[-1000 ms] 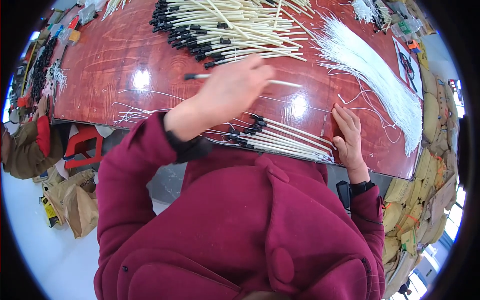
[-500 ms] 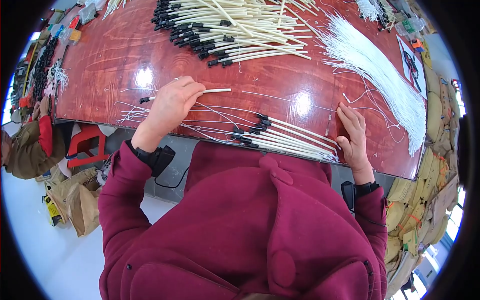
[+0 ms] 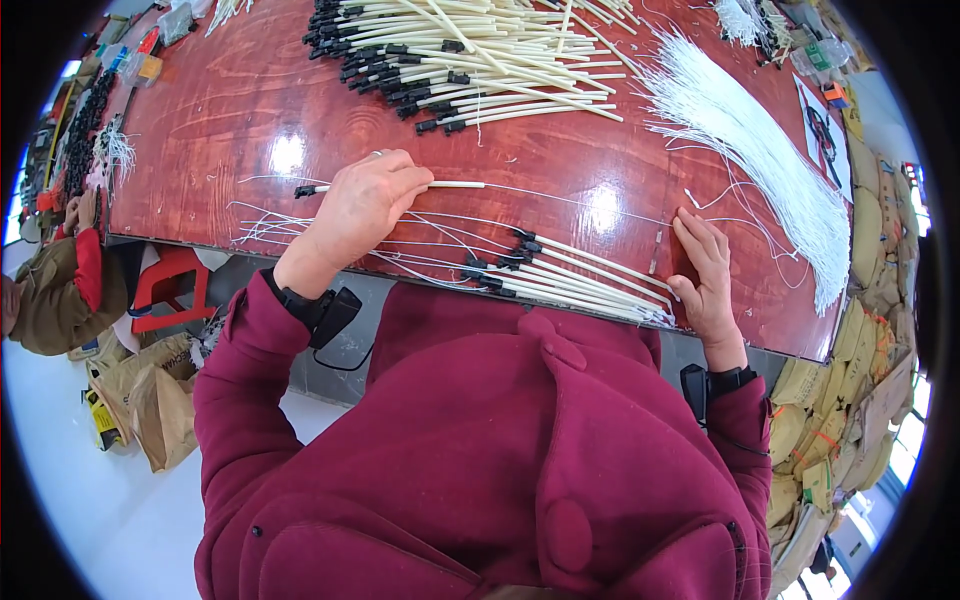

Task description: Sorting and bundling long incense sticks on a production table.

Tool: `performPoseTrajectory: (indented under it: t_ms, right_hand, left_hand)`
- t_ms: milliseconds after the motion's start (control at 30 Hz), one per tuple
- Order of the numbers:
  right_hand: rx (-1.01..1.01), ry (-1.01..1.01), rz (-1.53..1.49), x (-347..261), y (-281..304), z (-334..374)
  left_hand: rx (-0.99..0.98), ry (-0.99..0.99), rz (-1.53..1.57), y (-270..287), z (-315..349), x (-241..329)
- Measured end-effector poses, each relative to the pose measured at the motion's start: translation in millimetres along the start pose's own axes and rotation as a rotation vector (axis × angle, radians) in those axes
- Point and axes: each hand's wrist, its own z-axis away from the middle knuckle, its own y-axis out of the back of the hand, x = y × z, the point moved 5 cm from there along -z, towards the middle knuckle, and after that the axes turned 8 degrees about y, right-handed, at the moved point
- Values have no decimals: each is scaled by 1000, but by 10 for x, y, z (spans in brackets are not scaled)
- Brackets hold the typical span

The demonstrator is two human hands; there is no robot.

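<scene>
My left hand is closed around a cream tube with a black connector at its left end. From the tube's right end a thin white wire stretches across to my right hand. That hand lies on the table with fingers stretched and thumb apart, its fingertips at the wire's end. Between my hands, along the near edge, lies a row of several finished-looking cream tubes with black connectors. Loose white wires trail from them to the left, partly under my left forearm.
A large heap of cream tubes with black ends covers the far middle of the red table. A thick bundle of white wires lies at the right. Pliers rest on white paper beyond it. A co-worker's hand shows at far left.
My left hand has slid a little to the right, carrying the tube along the line of the white wire. My right hand has stayed in place.
</scene>
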Motion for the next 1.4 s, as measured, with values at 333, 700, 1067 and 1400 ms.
performPoseTrajectory:
  t_ms: [333,700,1067,1400]
  right_hand:
    - [-23,9,4,0,1,-2]
    - [-28,1,0,8,5,-18]
    - [-17,4,-3,3,5,-18]
    - [7,11,-4,0,-7,-26]
  left_hand:
    - [-2,-27,-40,-21,-64,38]
    - [-6,-16,-56,0,-72,-31]
    - [-104,-129,-81,16,-139,-1]
    - [-97,-151,-75,10,-94,10]
